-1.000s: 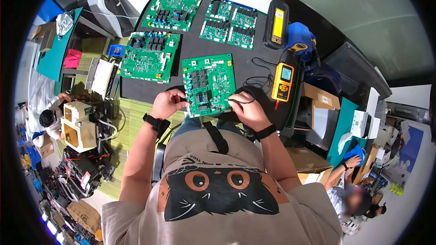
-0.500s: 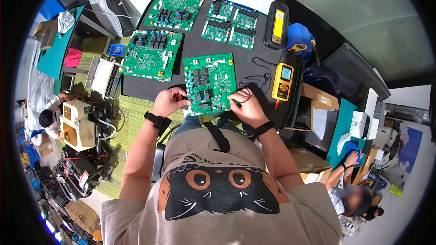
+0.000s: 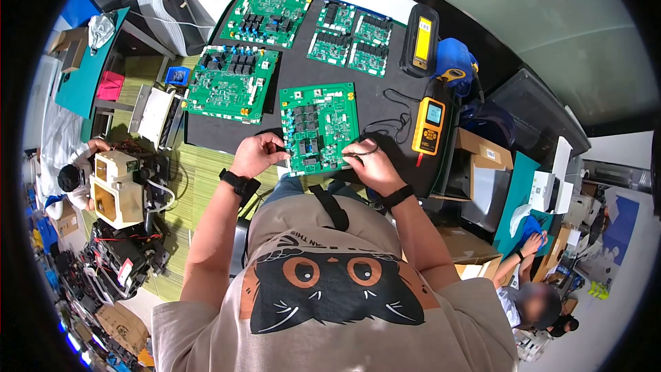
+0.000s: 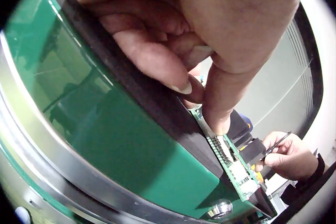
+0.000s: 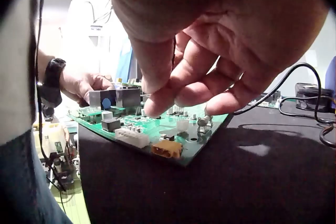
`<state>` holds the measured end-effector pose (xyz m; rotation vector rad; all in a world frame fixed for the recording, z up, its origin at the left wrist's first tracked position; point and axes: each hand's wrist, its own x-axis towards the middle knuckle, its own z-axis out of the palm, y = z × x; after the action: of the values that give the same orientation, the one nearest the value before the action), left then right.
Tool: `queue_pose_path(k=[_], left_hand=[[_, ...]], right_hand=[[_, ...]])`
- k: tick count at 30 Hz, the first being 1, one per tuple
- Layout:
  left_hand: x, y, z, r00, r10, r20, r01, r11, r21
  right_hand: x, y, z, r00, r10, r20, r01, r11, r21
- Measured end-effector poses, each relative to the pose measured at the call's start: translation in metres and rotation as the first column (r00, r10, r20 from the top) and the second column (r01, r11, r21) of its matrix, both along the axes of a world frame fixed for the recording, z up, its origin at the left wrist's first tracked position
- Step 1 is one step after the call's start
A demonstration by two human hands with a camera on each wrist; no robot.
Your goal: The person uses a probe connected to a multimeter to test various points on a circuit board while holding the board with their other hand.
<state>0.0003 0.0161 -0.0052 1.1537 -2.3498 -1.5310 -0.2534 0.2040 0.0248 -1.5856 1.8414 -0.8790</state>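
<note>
A green circuit board [image 3: 337,134] with black relays and white connectors lies at the table's front edge. My left hand [image 3: 256,156] pinches its near left edge between thumb and fingers; the left wrist view has a fingertip [image 4: 216,121] on the board's edge. Over the board's right side, my right hand [image 3: 375,167] pinches a thin black lead, its fingertips close above the components in the right wrist view. What the lead ends in is hidden by the fingers. A black cable [image 5: 303,65] runs over the table there, near an orange handheld meter [image 3: 428,136] with a lit display.
Two larger green boards, one at the back [image 3: 265,17] and one at the left [image 3: 227,89], lie on the black mat. Several small boards [image 3: 327,48] sit at the back middle. A black case with a yellow panel [image 3: 421,38] and a blue-and-yellow object [image 3: 454,58] stand back right.
My right hand has shifted slightly left over the board, and the lead at its fingers has changed angle. My left hand keeps its grip on the board's edge.
</note>
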Motion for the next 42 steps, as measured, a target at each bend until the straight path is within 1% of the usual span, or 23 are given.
queue_pose_path(k=[5, 8, 10, 17, 20, 22, 23, 25, 26, 28, 31, 34, 42], left_hand=[[0.0, -0.001, 0.0, 1.0, 0.002, 0.018, -0.002, 1.0, 0.015], [0.0, -0.001, 0.001, 1.0, -0.002, 0.023, 0.002, 1.0, 0.011], [-0.001, 0.0, 0.002, 1.0, -0.003, 0.025, 0.003, 1.0, 0.008], [0.0, 0.0, 0.001, 1.0, 0.002, 0.016, -0.002, 1.0, 0.027], [0.0, 0.0, 0.001, 1.0, -0.001, 0.019, 0.001, 1.0, 0.019], [0.0, -0.001, 0.001, 1.0, -0.002, 0.025, 0.002, 1.0, 0.014], [0.0, -0.001, 0.001, 1.0, -0.002, 0.031, 0.002, 1.0, 0.015], [0.0, -0.001, 0.001, 0.999, -0.003, 0.036, 0.002, 1.0, 0.018], [0.0, -0.001, 0.002, 0.999, -0.007, 0.042, 0.006, 1.0, 0.009], [0.0, -0.001, 0.001, 0.999, -0.01, 0.047, 0.01, 1.0, 0.002], [0.001, -0.001, 0.0, 1.0, -0.009, 0.02, 0.009, 1.0, -0.001], [0.0, 0.0, 0.0, 1.0, -0.009, 0.02, 0.01, 1.0, -0.002], [0.0, 0.0, 0.001, 1.0, -0.007, 0.015, 0.007, 1.0, -0.002]], right_hand=[[0.001, -0.001, -0.003, 1.0, 0.001, 0.019, -0.001, 1.0, 0.021], [0.0, -0.002, -0.009, 0.999, 0.025, -0.028, -0.026, 0.999, -0.021], [0.0, -0.004, -0.014, 0.995, 0.073, -0.074, -0.082, 0.99, -0.113], [0.004, -0.005, -0.02, 0.99, 0.092, -0.11, -0.106, 0.985, -0.132], [0.004, -0.005, -0.022, 0.984, 0.097, -0.147, -0.117, 0.983, -0.138], [0.003, -0.005, -0.023, 0.961, 0.14, -0.239, -0.184, 0.968, -0.173], [0.003, -0.006, -0.025, 0.961, 0.141, -0.239, -0.185, 0.967, -0.173], [0.003, -0.006, -0.029, 0.957, 0.144, -0.251, -0.204, 0.95, -0.235], [0.003, -0.006, -0.029, 0.957, 0.144, -0.251, -0.205, 0.95, -0.234], [0.003, -0.006, -0.03, 0.971, 0.135, -0.196, -0.182, 0.952, -0.246], [0.003, -0.005, -0.032, 0.969, 0.144, -0.201, -0.195, 0.945, -0.264], [0.004, -0.004, -0.032, 0.965, 0.136, -0.225, -0.195, 0.944, -0.266], [0.004, -0.006, -0.034, 0.964, 0.147, -0.22, -0.205, 0.942, -0.267]])
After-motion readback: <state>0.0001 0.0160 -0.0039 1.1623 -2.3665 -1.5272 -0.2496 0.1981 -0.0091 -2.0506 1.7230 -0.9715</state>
